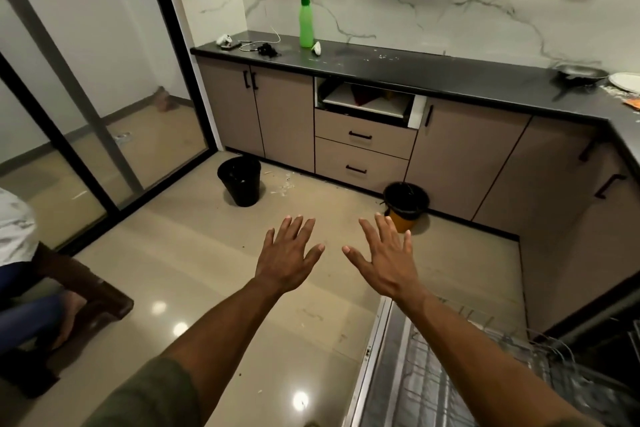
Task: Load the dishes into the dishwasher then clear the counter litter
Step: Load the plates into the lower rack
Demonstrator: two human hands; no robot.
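Dishwasher point(450, 374) below right hand point(388, 260), apart.

Both forearms are bare from elbow to wrist, with no watch, bracelet or ring showing on the left hand point(287, 262) or the right hand point(388, 262). A dull olive-green fabric sleeve point(149, 395) covers the left upper arm, ending near the elbow.

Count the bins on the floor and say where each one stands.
2. One black bin stands by the left cabinets near the glass partition. The other bin, orange with a black liner, stands below the drawers. Others may be out of frame.
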